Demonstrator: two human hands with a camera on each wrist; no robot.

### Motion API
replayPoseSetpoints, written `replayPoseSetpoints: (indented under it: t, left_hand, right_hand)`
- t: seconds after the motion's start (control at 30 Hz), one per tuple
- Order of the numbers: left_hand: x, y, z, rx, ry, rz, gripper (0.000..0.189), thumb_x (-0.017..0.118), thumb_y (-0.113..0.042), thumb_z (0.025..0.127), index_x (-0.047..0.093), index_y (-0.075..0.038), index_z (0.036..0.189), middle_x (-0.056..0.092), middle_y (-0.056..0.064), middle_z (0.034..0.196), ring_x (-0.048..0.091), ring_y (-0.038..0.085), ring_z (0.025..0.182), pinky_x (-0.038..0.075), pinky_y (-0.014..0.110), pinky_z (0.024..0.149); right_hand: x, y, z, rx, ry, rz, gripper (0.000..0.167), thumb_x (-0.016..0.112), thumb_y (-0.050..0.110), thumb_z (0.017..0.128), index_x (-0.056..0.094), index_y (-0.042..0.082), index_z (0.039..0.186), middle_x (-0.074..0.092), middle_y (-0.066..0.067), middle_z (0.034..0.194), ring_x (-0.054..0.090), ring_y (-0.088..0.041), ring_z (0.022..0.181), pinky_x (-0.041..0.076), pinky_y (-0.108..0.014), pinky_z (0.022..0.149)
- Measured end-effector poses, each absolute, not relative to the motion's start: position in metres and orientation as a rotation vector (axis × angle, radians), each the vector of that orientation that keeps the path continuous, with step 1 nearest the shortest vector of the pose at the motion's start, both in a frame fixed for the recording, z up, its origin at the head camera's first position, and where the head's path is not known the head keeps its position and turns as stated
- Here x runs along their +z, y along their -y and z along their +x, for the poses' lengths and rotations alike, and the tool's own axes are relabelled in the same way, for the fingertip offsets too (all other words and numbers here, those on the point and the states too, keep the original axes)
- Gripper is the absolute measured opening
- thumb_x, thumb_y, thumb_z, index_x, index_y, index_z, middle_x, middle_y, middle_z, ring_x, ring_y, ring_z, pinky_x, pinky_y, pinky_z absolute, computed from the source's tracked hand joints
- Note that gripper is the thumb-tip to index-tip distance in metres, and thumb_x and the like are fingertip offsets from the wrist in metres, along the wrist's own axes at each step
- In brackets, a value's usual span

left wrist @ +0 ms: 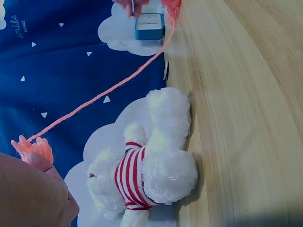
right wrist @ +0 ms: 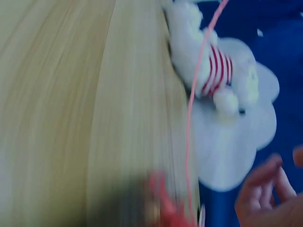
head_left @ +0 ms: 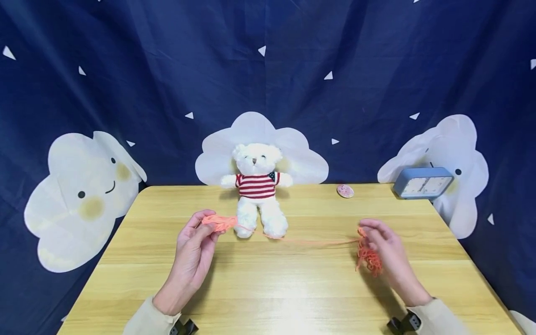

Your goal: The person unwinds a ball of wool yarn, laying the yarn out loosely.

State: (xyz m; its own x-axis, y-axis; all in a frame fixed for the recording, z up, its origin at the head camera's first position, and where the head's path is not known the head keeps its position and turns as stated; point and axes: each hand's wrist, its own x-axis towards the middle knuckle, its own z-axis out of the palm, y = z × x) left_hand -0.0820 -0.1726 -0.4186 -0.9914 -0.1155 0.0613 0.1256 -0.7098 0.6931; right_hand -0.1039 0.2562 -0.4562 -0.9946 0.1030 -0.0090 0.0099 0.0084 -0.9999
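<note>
My left hand (head_left: 196,251) pinches a bundle of coral yarn (head_left: 219,222) between thumb and fingers, raised over the left side of the table. A single strand (left wrist: 102,96) runs from the bundle past the bear's legs to a loose, looped yarn clump (head_left: 369,259) on the right. Beside that clump is my right hand (head_left: 387,249), its fingers loosely bent. In the right wrist view the right hand (right wrist: 265,203) appears apart from the blurred clump (right wrist: 171,208), with nothing seen between its fingers.
A white teddy bear (head_left: 257,186) in a striped shirt sits at the table's back edge. To its right lie a small round pink item (head_left: 345,190) and a blue clock (head_left: 424,182). Behind the wooden table (head_left: 268,279) hangs a dark blue curtain (head_left: 268,70).
</note>
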Motion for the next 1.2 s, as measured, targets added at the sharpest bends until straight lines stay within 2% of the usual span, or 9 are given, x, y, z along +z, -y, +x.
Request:
replayPoseSetpoints:
  t: [0.13, 0.23, 0.3, 0.4, 0.63, 0.73, 0.87, 1.0, 1.2]
  left_hand:
    - [-0.418, 0.171, -0.082, -2.783, 1.159, 0.007, 0.028, 0.051, 0.020, 0.103, 0.065, 0.001, 0.117, 0.057, 0.013, 0.117, 0.066, 0.018, 0.099, 0.060, 0.026, 0.093]
    - [-0.417, 0.169, -0.082, -2.786, 1.174, 0.021, 0.028, 0.051, 0.020, 0.102, 0.065, 0.000, 0.117, 0.058, 0.013, 0.117, 0.067, 0.017, 0.100, 0.060, 0.026, 0.095]
    - [-0.417, 0.168, -0.082, -2.785, 1.183, 0.028, 0.029, 0.051, 0.020, 0.102, 0.064, -0.001, 0.117, 0.059, 0.012, 0.116, 0.067, 0.017, 0.099, 0.060, 0.026, 0.095]
    - [-0.418, 0.168, -0.082, -2.787, 1.189, 0.036, 0.029, 0.051, 0.020, 0.102, 0.064, -0.001, 0.117, 0.059, 0.012, 0.117, 0.066, 0.017, 0.099, 0.059, 0.026, 0.094]
    - [-0.417, 0.169, -0.082, -2.796, 1.179, 0.048, 0.029, 0.052, 0.020, 0.102, 0.064, 0.000, 0.118, 0.058, 0.015, 0.119, 0.066, 0.017, 0.101, 0.059, 0.025, 0.095]
    - [-0.417, 0.169, -0.082, -2.799, 1.168, 0.041, 0.029, 0.051, 0.021, 0.102, 0.064, 0.000, 0.118, 0.058, 0.015, 0.119, 0.067, 0.017, 0.100, 0.059, 0.025, 0.095]
    - [-0.418, 0.169, -0.083, -2.806, 1.154, 0.027, 0.029, 0.050, 0.021, 0.102, 0.063, 0.001, 0.118, 0.058, 0.015, 0.119, 0.067, 0.017, 0.101, 0.059, 0.026, 0.096]
    - [-0.418, 0.169, -0.084, -2.804, 1.151, 0.022, 0.029, 0.050, 0.021, 0.102, 0.063, 0.001, 0.118, 0.059, 0.014, 0.118, 0.067, 0.017, 0.101, 0.059, 0.026, 0.097]
    - [-0.420, 0.170, -0.084, -2.801, 1.132, 0.024, 0.027, 0.052, 0.020, 0.103, 0.063, 0.002, 0.119, 0.060, 0.012, 0.115, 0.068, 0.018, 0.100, 0.060, 0.026, 0.095]
  right_hand:
    - [-0.456, -0.220, -0.108, 2.224, 2.424, 0.158, 0.037, 0.059, 0.011, 0.111, 0.060, -0.006, 0.144, 0.066, -0.011, 0.118, 0.065, -0.020, 0.092, 0.060, -0.029, 0.082]
    - [-0.457, -0.196, -0.113, 2.294, 2.515, 0.278, 0.041, 0.060, 0.012, 0.110, 0.059, -0.003, 0.148, 0.063, -0.021, 0.128, 0.064, -0.024, 0.094, 0.060, -0.032, 0.085]
    - [-0.458, -0.183, -0.116, 2.329, 2.536, 0.342, 0.042, 0.061, 0.013, 0.109, 0.059, 0.000, 0.149, 0.060, -0.023, 0.139, 0.064, -0.028, 0.097, 0.060, -0.032, 0.086]
    - [-0.460, -0.166, -0.118, 2.343, 2.535, 0.451, 0.042, 0.061, 0.014, 0.109, 0.060, 0.002, 0.149, 0.059, -0.021, 0.143, 0.064, -0.032, 0.099, 0.059, -0.033, 0.088]
    - [-0.461, -0.135, -0.121, 2.393, 2.521, 0.622, 0.044, 0.069, 0.014, 0.107, 0.059, 0.000, 0.148, 0.065, -0.021, 0.124, 0.063, -0.022, 0.093, 0.059, -0.031, 0.084]
    - [-0.460, -0.128, -0.122, 2.419, 2.535, 0.643, 0.047, 0.073, 0.013, 0.105, 0.059, -0.003, 0.147, 0.067, -0.023, 0.130, 0.065, -0.021, 0.092, 0.059, -0.027, 0.081]
    - [-0.461, -0.124, -0.125, 2.461, 2.578, 0.666, 0.050, 0.075, 0.012, 0.103, 0.057, -0.008, 0.145, 0.067, -0.026, 0.134, 0.069, -0.028, 0.099, 0.060, -0.028, 0.082]
    - [-0.462, -0.126, -0.125, 2.473, 2.619, 0.729, 0.042, 0.074, 0.013, 0.105, 0.063, -0.011, 0.137, 0.071, -0.027, 0.119, 0.070, -0.023, 0.093, 0.062, -0.029, 0.081]
    - [-0.457, -0.144, -0.121, 2.426, 2.579, 0.700, 0.030, 0.069, 0.015, 0.108, 0.071, -0.011, 0.122, 0.071, -0.015, 0.097, 0.065, -0.012, 0.081, 0.060, -0.025, 0.076]
